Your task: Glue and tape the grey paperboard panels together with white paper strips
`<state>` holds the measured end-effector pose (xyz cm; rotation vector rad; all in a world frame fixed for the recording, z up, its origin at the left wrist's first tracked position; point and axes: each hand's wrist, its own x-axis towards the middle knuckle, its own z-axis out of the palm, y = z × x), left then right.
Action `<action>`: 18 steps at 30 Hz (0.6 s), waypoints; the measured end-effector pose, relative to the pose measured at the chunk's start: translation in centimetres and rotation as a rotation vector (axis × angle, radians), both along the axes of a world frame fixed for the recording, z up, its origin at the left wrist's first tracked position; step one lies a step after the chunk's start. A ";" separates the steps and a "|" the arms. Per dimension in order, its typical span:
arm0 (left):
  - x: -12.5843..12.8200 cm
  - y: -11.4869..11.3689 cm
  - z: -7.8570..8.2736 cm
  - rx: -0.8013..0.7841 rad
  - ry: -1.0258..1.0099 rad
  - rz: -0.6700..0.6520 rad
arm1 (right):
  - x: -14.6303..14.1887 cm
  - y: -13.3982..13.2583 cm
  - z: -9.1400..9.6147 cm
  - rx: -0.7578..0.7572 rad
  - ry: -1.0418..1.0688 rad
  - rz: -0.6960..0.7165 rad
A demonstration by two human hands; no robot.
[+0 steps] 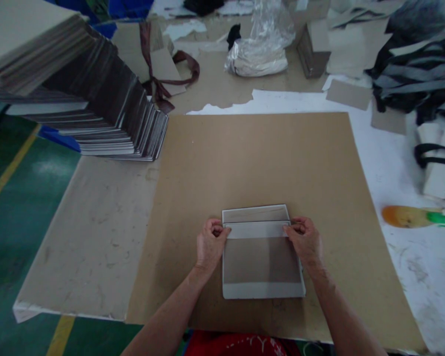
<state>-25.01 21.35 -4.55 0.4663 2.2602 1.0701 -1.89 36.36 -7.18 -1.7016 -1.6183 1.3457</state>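
Note:
A flat rectangular board panel (263,259), grey-brown in the middle with pale strips across its top and bottom, lies in front of me. A narrower pale-bordered flap (255,214) shows beyond its far edge; whether the two are joined, I cannot tell. My left hand (212,245) pinches the panel at its upper left edge between thumb and curled fingers. At the upper right edge, my right hand (304,242) grips it the same way. Both thumbs rest on the pale upper strip.
A large brown sheet (252,163) covers the worktable under the panel. At the left leans a tall stack of dark boards (111,104). Farther back are a brown ribbon (152,74) and a clear plastic bag (261,49). Black straps (422,74) and an orange-yellow object (404,216) lie right.

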 end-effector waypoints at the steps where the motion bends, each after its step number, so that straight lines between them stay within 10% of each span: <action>1: 0.0 0.0 0.0 0.000 0.000 -0.001 | 0.0 0.1 -0.1 -0.004 0.007 0.003; 18: 0.1 -0.2 -0.4 -0.006 0.052 -0.046 | -0.3 0.4 0.1 0.023 -0.084 0.064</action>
